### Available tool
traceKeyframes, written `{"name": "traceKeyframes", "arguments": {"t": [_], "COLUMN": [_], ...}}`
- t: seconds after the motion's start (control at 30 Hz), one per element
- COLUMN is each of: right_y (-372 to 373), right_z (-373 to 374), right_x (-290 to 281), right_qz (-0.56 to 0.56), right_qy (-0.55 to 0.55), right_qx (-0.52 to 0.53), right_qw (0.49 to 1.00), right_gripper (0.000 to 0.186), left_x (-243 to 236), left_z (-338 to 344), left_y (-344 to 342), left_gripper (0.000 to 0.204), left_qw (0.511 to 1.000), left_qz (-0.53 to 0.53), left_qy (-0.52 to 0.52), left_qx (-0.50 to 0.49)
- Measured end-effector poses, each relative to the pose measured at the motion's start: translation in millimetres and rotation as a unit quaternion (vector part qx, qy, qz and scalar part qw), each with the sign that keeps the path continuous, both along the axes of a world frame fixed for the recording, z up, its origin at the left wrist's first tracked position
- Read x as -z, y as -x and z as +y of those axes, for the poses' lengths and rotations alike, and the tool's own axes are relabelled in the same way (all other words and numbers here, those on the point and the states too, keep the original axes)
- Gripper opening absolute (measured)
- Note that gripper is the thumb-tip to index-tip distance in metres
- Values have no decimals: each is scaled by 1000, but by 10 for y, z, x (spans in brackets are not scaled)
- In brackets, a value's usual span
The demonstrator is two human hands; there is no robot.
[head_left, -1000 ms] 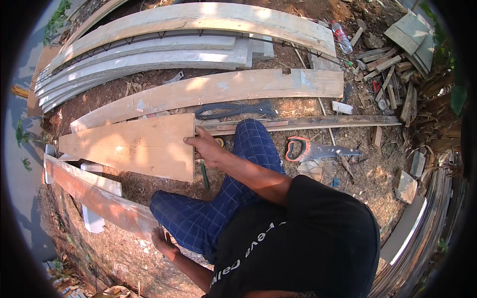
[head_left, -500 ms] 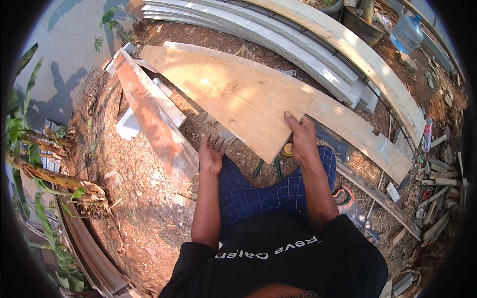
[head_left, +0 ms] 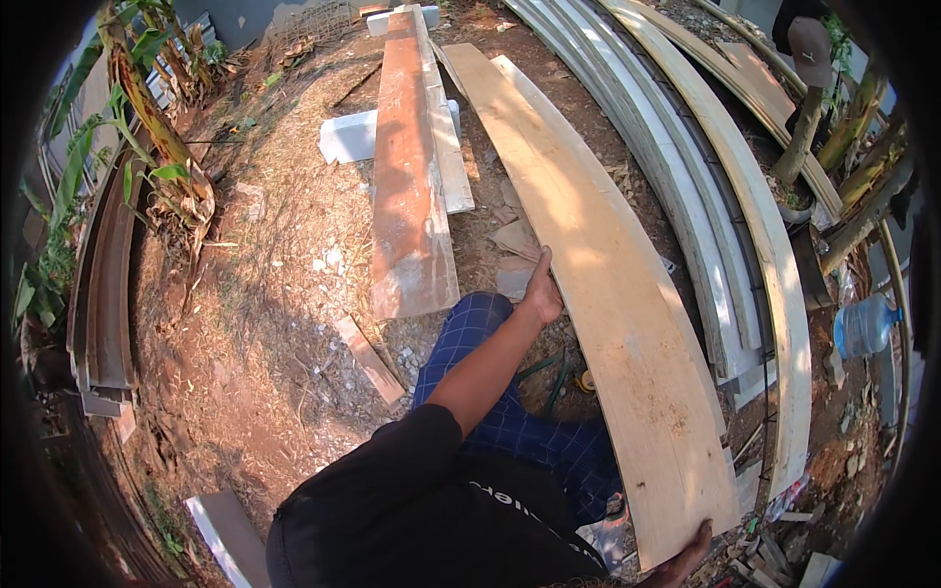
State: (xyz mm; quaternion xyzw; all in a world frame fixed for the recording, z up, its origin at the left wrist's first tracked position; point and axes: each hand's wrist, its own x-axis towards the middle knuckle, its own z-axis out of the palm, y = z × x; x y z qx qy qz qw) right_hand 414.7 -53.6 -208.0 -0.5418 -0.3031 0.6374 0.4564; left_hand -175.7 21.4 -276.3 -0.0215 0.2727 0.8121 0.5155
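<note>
A long pale wooden board (head_left: 608, 284) runs from the far middle to my near right, beside my bent legs. My left hand (head_left: 544, 291) grips its left edge around the middle, thumb on the top face. At the board's near end, my right hand (head_left: 691, 557) holds the corner with fingers over the edge; most of it is hidden or cut by the lower rim. Another pale board shows along the far right edge beneath it. Left of the held board lies a board with reddish stains (head_left: 407, 167), resting across a light grey block (head_left: 350, 137).
Stacked grey-white beams (head_left: 676, 206) and a long pale plank (head_left: 774, 265) curve along the right. A blue water jug (head_left: 865, 326) stands beyond them. Banana stems (head_left: 157, 108) and brown metal channels (head_left: 103, 294) line the left. A wood offcut (head_left: 369, 359) lies on the littered soil.
The pale board has swung lengthwise to my right side, its near end now close to me. My left hand, free before, now grips its edge. My right hand moved down and right; my view turned right.
</note>
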Motion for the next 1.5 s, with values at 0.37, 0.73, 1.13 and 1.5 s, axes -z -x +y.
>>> {"name": "traceKeyframes", "arguments": {"t": [0.37,0.73,1.13,1.5], "right_y": [-381,2601,2125,886], "right_z": [-449,568,50,736], "right_x": [1191,943,625,1032], "right_qz": [-100,-73,-66,-205], "right_qy": [-4,-77,20,49], "right_qx": [-43,-104,-404,-53], "right_qw": [994,989,912,976], "right_gripper": [73,55,46,34], "left_x": [121,-527,143,65], "left_z": [-94,547,-1526,-1314], "left_y": [-332,954,1081,381], "left_gripper": [54,119,63,68], "left_qw": [1000,869,686,573], "left_qz": [2,404,623,734], "left_qy": [9,282,376,356], "left_qx": [6,54,20,75]}}
